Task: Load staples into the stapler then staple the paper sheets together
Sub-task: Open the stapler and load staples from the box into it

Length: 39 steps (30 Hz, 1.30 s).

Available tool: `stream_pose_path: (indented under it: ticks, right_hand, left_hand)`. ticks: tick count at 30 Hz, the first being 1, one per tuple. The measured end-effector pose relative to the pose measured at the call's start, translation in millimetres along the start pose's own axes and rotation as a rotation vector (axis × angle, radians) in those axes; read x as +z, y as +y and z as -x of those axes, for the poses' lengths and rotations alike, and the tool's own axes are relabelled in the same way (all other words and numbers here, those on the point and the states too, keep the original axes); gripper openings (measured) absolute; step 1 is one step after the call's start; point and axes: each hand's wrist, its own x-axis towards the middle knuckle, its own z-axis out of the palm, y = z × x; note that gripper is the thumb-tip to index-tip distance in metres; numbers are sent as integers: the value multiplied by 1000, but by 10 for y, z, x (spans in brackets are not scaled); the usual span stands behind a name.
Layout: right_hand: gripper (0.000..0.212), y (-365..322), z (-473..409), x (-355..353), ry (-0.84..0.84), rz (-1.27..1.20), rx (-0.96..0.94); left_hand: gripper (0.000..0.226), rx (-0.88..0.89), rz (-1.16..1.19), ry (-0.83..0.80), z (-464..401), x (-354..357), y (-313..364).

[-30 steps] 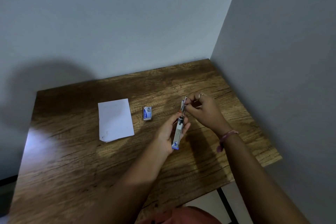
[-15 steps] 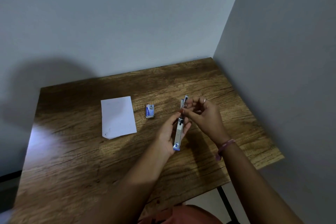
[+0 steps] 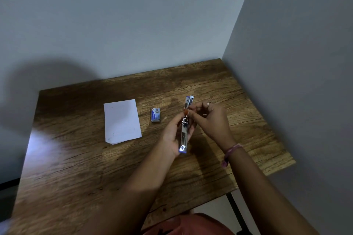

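Observation:
My left hand (image 3: 174, 135) holds a silver and blue stapler (image 3: 184, 135) lengthwise above the table, its top flipped open and pointing away from me. My right hand (image 3: 212, 120) pinches at the open stapler's middle, fingertips closed near the hinge; whether staples are between them is too small to tell. A small blue and white staple box (image 3: 155, 114) lies on the table left of the hands. Further left lies a small stack of white paper sheets (image 3: 122, 121).
The wooden table (image 3: 76, 158) stands in a corner, with walls at the back and on the right. Its front right edge (image 3: 277, 169) is close to my right forearm. A black table leg (image 3: 236, 210) shows below.
The view has shifted slightly. My right hand's fingertips have slid a little down from the stapler's raised top toward its hinge. The left hand keeps the stapler in the same pose.

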Motion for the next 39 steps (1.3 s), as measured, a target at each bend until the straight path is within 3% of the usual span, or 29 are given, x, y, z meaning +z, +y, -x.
stream_pose_path:
  ticks: [6,12,15,19,23,27,39]
  right_hand:
    - [10,54,70,54,-6,144,-74]
    - [11,48,242,170,39,362,-306]
    - [20,54,260,89,-56,351,-442]
    - [25,91,165,-125,-81,279,-386]
    - [29,96,-57,-233,88,575,-357]
    - [37,51,-157,-260,125,860,-394]
    - [31,142,-266,-259,111,1173,-625]
  left_hand:
    - [17,32,-23,72,-12,36,-29]
    - [21,-53,23,-14,-27,20,59]
    - [30,-70,16,-89,-14,-9,93]
    - [17,-36,71,-69,18,-7,91]
    - [14,-48,52,-77,21,1,41]
    - [14,-58,64,-66,36,3,15]
    - [15,-27,50,-21,26,1,-5]
